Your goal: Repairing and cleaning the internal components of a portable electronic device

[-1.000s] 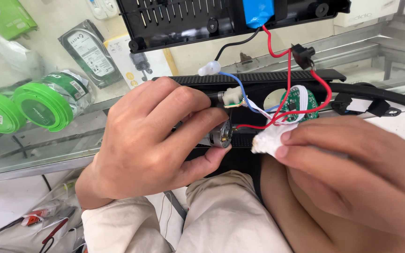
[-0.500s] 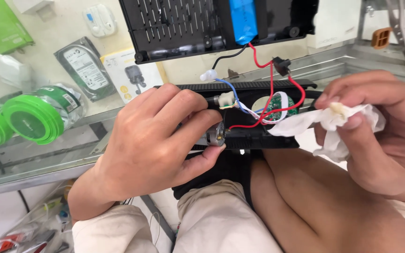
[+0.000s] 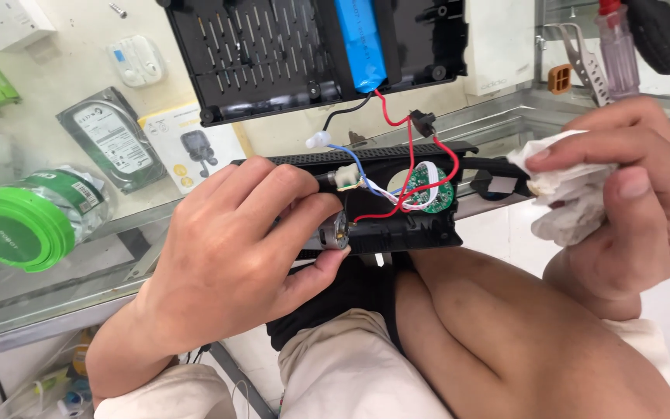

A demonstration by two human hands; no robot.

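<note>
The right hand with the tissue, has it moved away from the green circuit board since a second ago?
Yes. The right hand and its tissue moved rightward off the round circuit board.

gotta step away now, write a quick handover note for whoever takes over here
Left hand: grips the opened black device on the lap, thumb by its small metal motor.
Right hand: holds a crumpled white tissue, off to the side of the device.
Round green circuit board with red, blue and white wires lies exposed.
Back cover with blue battery lies on the glass counter, still wired on.
Done: casing opened. Left: cover not refitted.
</note>
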